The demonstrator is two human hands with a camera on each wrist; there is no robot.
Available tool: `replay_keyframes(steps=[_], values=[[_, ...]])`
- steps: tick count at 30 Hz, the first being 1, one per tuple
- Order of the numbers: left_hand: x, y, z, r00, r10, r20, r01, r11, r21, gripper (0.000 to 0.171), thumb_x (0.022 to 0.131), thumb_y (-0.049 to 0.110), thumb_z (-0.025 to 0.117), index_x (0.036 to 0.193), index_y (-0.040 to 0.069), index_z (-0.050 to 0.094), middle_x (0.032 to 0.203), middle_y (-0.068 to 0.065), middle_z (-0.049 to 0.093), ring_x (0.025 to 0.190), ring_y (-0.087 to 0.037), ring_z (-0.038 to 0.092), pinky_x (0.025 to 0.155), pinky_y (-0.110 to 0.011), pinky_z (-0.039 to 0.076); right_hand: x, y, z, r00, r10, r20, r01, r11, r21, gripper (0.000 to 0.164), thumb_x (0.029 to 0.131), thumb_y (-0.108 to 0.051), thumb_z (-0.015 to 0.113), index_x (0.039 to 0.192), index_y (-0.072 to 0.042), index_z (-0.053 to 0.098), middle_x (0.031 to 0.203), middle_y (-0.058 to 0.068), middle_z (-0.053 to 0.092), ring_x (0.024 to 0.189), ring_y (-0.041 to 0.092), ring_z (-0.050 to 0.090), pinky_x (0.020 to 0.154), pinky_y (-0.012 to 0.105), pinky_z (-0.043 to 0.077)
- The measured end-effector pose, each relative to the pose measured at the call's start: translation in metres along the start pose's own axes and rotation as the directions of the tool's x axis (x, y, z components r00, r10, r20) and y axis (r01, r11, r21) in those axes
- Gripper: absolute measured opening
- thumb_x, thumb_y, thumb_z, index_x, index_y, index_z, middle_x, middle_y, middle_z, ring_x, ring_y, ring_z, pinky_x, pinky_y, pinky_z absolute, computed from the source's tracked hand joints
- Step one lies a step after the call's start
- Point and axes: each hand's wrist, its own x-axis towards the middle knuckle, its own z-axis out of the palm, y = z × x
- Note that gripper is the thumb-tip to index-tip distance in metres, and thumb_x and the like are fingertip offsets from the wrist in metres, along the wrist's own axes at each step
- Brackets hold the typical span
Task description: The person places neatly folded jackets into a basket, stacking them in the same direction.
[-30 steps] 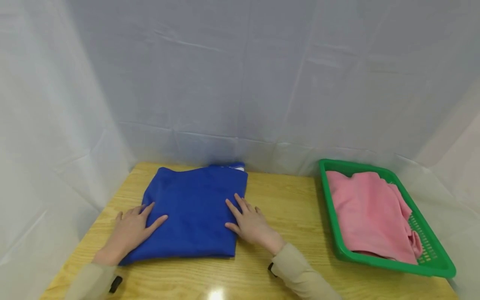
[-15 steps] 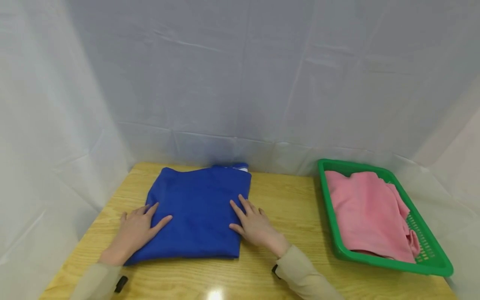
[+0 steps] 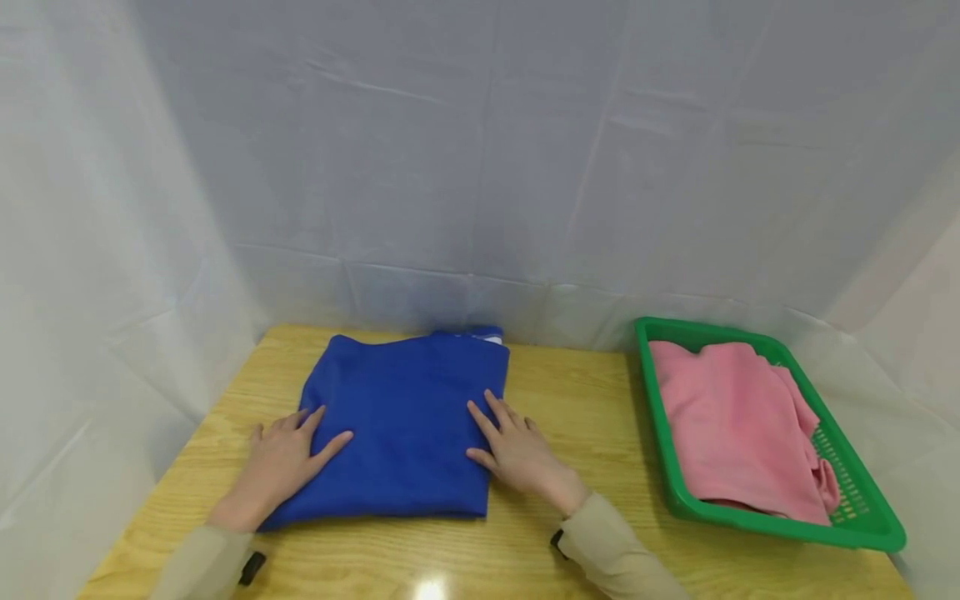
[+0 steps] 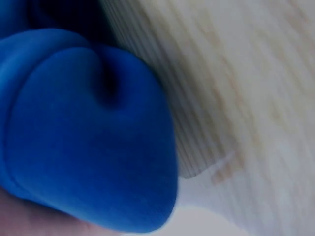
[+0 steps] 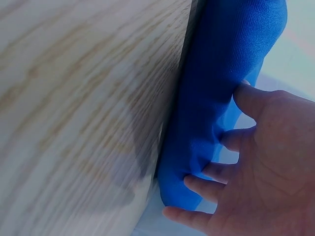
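Note:
A folded blue garment (image 3: 405, 425) lies on the wooden table, with a bit of white showing at its far right corner. My left hand (image 3: 281, 462) rests on its left edge, fingers spread and thumb on top of the cloth. On the opposite edge my right hand (image 3: 521, 450) touches the fabric with spread fingers. The right wrist view shows the fingertips of the right hand (image 5: 261, 162) against the side of the blue garment (image 5: 211, 93). In the left wrist view the rounded fold of the blue garment (image 4: 93, 132) hides most of the left hand.
A green plastic basket (image 3: 663, 433) with a folded pink garment (image 3: 738, 433) in it stands at the right of the table (image 3: 375, 558). Pale sheeting (image 3: 480, 167) hangs behind the table and at both sides.
Both hands and the blue garment have shifted slightly to the right together. The hands keep the same places on the cloth, and the basket stays about where it was.

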Motion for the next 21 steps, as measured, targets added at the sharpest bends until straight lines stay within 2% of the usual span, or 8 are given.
replay_keyframes(steps=[4,21], values=[[0.0,0.0,-0.001,1.0,0.002,0.006,-0.002,1.0,-0.003,0.087,0.098,0.068,0.047,0.143,-0.006,0.052,0.137,-0.039,0.051,0.123,-0.059,0.049,0.1,-0.081,0.025,-0.001,-0.001,-0.001,1.0,0.005,-0.001,-0.005,1.0,0.006,0.07,0.106,-0.049,0.045,0.164,-0.018,0.021,0.169,0.016,0.014,0.15,0.04,0.029,0.112,0.063,0.034],[0.002,0.019,0.004,1.0,0.009,0.008,-0.009,1.0,-0.004,0.085,0.098,0.066,0.048,0.145,-0.005,0.052,0.138,-0.038,0.052,0.124,-0.059,0.049,0.103,-0.08,0.024,-0.013,0.01,-0.003,0.999,0.02,-0.026,-0.019,0.999,0.051,0.069,0.106,-0.044,0.049,0.163,-0.015,0.025,0.168,0.018,0.016,0.149,0.042,0.03,0.111,0.064,0.034]])
